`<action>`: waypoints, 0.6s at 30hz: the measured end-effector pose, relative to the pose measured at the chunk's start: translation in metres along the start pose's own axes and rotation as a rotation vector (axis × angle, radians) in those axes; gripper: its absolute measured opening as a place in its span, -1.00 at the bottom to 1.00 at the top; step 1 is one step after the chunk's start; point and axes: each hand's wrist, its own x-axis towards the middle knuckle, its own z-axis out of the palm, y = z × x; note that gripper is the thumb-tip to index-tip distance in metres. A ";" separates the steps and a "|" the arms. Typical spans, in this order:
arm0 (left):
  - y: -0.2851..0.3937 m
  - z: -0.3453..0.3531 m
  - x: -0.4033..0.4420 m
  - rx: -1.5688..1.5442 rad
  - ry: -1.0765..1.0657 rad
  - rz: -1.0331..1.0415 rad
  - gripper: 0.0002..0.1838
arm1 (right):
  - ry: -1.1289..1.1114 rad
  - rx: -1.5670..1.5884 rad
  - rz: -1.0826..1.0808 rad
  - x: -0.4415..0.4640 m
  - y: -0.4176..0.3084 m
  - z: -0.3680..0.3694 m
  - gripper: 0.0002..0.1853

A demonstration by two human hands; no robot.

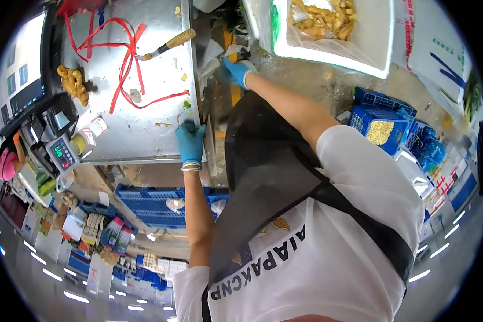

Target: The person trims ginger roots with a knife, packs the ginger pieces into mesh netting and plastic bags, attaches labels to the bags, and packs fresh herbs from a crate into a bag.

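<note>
My left hand (189,144), in a blue glove, rests at the near edge of the metal table (150,137). Its thumb stands apart from the fingers, and nothing shows in it. My right hand (236,73), also blue-gloved, reaches down beyond the table's right side, beside pale plastic (211,52) and a small dark item. One finger stretches out; the others are partly hidden, and I cannot make out anything held. On the table lie a wooden-handled knife (169,44), a tangle of red ribbon (127,59) and a piece of ginger (73,85).
A white foam box (333,58) with ginger (327,21) stands at the upper right. Blue crates (375,121) are on the right, one holding pale pieces. A scale (63,154) and a monitor (24,70) line the left. A blue plastic pallet (150,206) lies below the table.
</note>
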 end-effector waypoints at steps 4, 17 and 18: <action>0.003 -0.006 0.009 -0.010 -0.073 -0.051 -0.61 | -0.133 -0.030 0.019 0.081 0.012 0.023 -0.38; 0.006 -0.010 0.005 0.015 -0.079 -0.078 -0.60 | -0.658 0.587 -0.012 -0.005 0.019 -0.027 -0.74; 0.007 -0.011 0.008 0.009 -0.079 -0.092 -0.60 | -0.644 0.617 -0.032 -0.005 0.022 -0.028 -0.78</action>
